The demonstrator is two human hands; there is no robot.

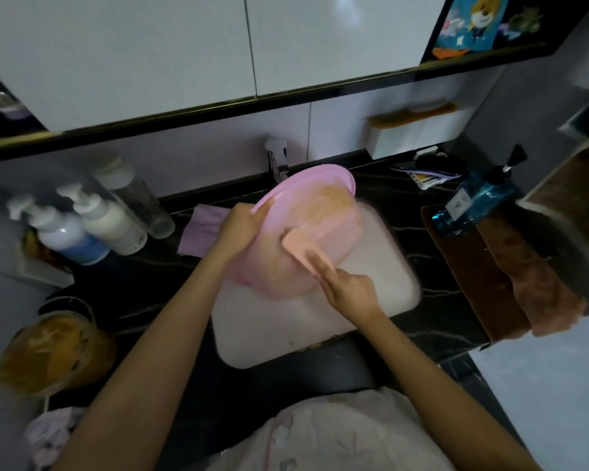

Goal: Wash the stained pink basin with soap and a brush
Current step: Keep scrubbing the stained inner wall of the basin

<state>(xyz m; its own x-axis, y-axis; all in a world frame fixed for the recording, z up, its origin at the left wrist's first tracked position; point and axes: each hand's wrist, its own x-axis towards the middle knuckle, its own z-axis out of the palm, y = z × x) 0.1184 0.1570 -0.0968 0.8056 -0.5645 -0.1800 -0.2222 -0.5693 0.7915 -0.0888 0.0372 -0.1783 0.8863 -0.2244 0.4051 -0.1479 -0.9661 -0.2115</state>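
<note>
**Step in hand (my judgement):** scrubbing, early; most of the stain is not yet cleared.

1. **Pink basin** (349, 185): round, thin-walled plastic, smooth with a slight gloss. It is tipped on edge over the sink, open side towards me, far rim just beside the faucet (276, 161).
2. **Stain** (334, 198): an orange-brown, dull smear across the upper inner wall. The lower wall reads as plain pink.
3. **Brush** (298, 248): peach-coloured plastic, flat and long. Its head lies against the inner wall below the stain; blur hides the bristles.
4. **Left hand** (242, 226): clamped on the basin's left rim, holding it at its tilt.
5. **Right hand** (351, 290): closed round the brush's handle end.
6. **Sink** (286, 338): white, rectangular, with rounded corners, set in a dark, veined surface (143, 266).
7. **Blue pump bottle** (473, 205): translucent, lying tilted on a brown towel (524, 280), well apart from the basin. I take it for soap.

**Next move, as I judge it:** carry the brush head up onto the stain and press firmly. My left hand must brace hard, since a thin wall may flex and a wet rim may slip. I can make out no foam, so soap may be needed first.
</note>
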